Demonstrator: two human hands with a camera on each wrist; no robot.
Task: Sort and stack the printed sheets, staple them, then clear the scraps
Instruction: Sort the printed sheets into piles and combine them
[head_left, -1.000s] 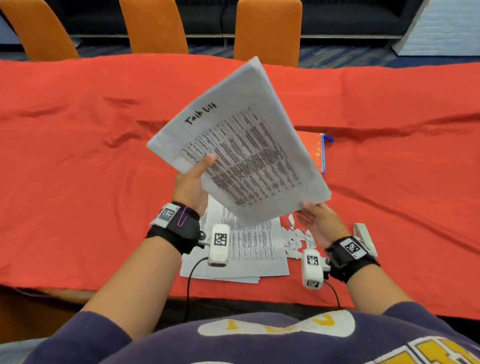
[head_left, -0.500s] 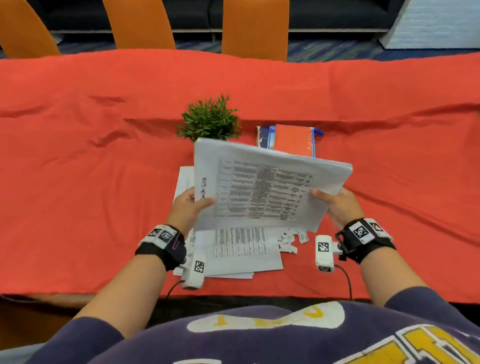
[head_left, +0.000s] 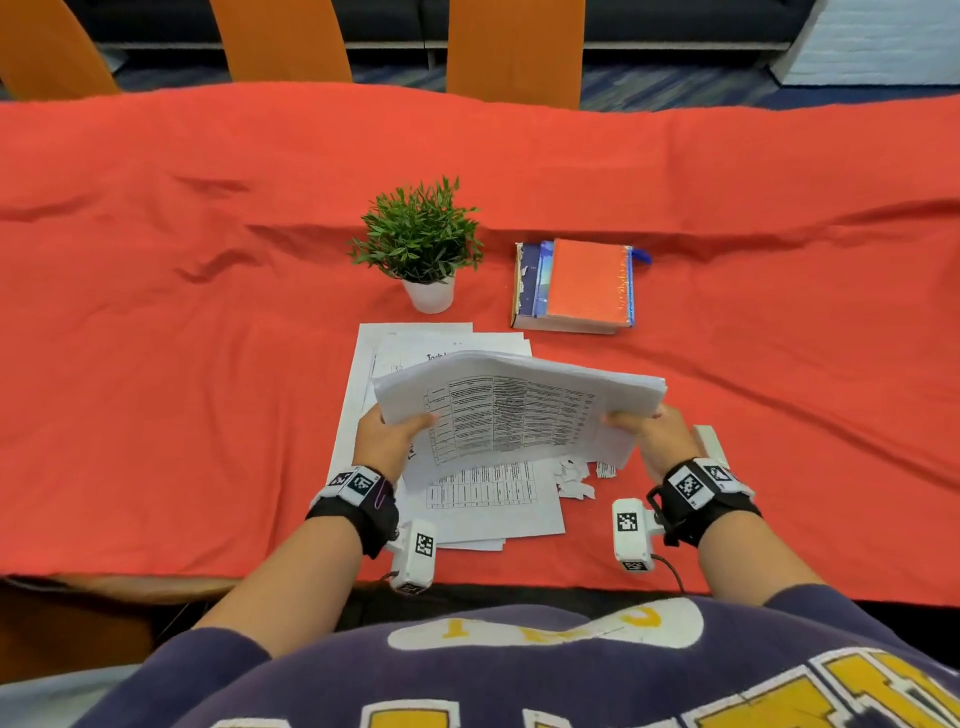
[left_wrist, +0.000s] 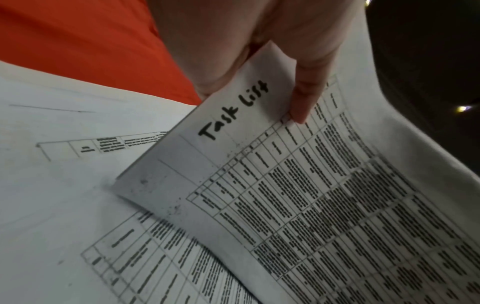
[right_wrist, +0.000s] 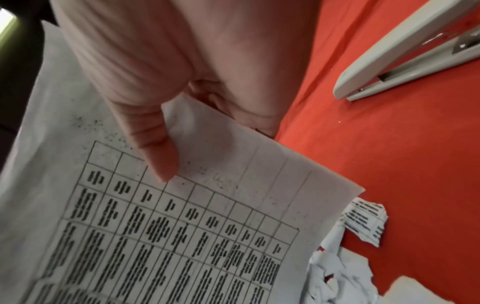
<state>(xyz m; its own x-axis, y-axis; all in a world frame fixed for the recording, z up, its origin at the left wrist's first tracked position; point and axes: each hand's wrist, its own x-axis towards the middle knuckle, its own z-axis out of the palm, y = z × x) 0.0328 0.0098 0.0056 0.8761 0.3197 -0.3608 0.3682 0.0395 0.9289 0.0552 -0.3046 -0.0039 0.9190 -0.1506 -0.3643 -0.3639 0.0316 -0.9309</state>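
Observation:
I hold a sheaf of printed sheets (head_left: 519, 405) low over the table, long side across, its table print facing me. My left hand (head_left: 387, 441) pinches its left end, thumb on the "Task list" heading (left_wrist: 233, 111). At the right end my right hand (head_left: 657, 434) pinches the sheaf (right_wrist: 207, 205), thumb on top. More printed sheets (head_left: 467, 509) lie spread on the red cloth under it. Torn paper scraps (head_left: 574, 475) lie to the right of them, also seen in the right wrist view as scraps (right_wrist: 342, 257). A grey stapler (right_wrist: 405, 53) rests just right of my right hand, stapler (head_left: 709, 441) half hidden.
A small potted plant (head_left: 421, 244) stands behind the sheets. A stack of books (head_left: 576, 286) with a red cover lies to its right. The red tablecloth (head_left: 182, 364) is wrinkled. Orange chairs (head_left: 511, 47) line the far side.
The sheaf came down from a raised, tilted position to low and level over the table. My right hand shifted from below it to gripping its right end.

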